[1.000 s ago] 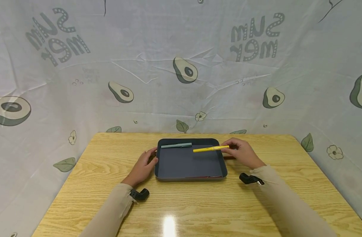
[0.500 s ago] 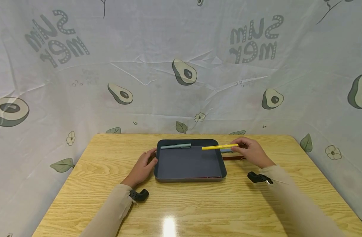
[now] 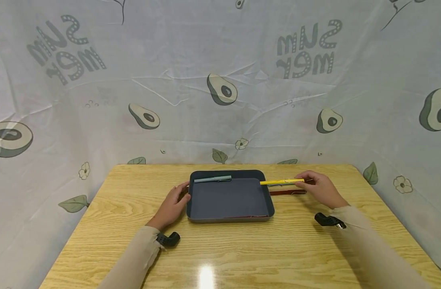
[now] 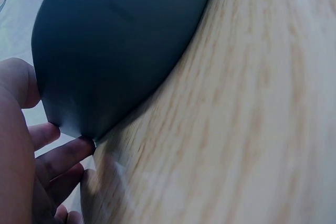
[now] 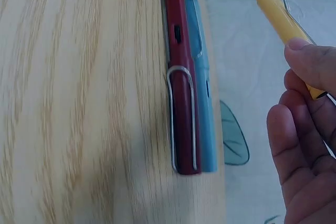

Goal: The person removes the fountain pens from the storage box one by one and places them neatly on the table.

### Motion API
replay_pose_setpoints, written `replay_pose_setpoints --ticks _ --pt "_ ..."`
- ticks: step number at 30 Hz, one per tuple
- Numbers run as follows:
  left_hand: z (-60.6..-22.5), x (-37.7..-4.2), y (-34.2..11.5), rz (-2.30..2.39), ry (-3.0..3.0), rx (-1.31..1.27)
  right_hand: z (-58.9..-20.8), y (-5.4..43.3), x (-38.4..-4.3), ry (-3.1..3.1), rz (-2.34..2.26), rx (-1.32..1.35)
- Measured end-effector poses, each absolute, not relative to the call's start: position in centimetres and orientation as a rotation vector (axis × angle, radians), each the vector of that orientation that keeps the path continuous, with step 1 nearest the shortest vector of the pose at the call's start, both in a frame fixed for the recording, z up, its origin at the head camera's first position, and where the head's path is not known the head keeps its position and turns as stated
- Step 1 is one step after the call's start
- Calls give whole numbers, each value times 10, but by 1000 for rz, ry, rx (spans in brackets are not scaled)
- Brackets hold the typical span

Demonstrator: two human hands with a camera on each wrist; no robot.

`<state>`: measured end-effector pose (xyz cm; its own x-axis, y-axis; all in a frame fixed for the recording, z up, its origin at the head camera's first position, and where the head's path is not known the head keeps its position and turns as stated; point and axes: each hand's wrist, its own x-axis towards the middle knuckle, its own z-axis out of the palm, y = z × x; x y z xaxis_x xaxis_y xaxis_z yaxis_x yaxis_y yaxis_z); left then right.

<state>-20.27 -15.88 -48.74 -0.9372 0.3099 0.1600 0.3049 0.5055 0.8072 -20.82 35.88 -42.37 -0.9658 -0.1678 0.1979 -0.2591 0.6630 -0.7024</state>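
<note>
The right hand (image 3: 323,189) pinches a yellow pen (image 3: 278,182) near one end between thumb and fingers, just beyond the dark grey tray's (image 3: 227,220) right rim. Under it on the table lie a dark red pen (image 5: 181,51) with a wire clip and a light blue pen (image 5: 208,129), side by side. At the tray's left side, the left hand (image 3: 171,205) touches the wall with thumb and fingertips; the left wrist view shows the tray wall (image 4: 115,51) close up. Inside, a grey-green pen (image 3: 212,179) lies along the back. A thin red pen (image 3: 250,217) is partly hidden by the front wall.
The wooden table (image 3: 220,253) extends around the tray on all sides. Behind it hangs a pale cloth (image 3: 184,132) printed with avocados, leaves and lettering. Each wrist carries a black strap-on device (image 3: 168,239).
The right hand has moved to the right with the yellow pen, from over the tray to past its right rim. More of the red pen on the table shows. The left hand stays at the tray.
</note>
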Motion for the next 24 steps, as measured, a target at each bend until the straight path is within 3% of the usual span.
replay_pose_setpoints --ticks 13,24 --pt "-488 -202 -158 1468 2717 570 -429 387 -209 -2748 1178 351" --pt "-492 -204 -160 1471 2734 616 -441 379 -216 -2799 1179 362"
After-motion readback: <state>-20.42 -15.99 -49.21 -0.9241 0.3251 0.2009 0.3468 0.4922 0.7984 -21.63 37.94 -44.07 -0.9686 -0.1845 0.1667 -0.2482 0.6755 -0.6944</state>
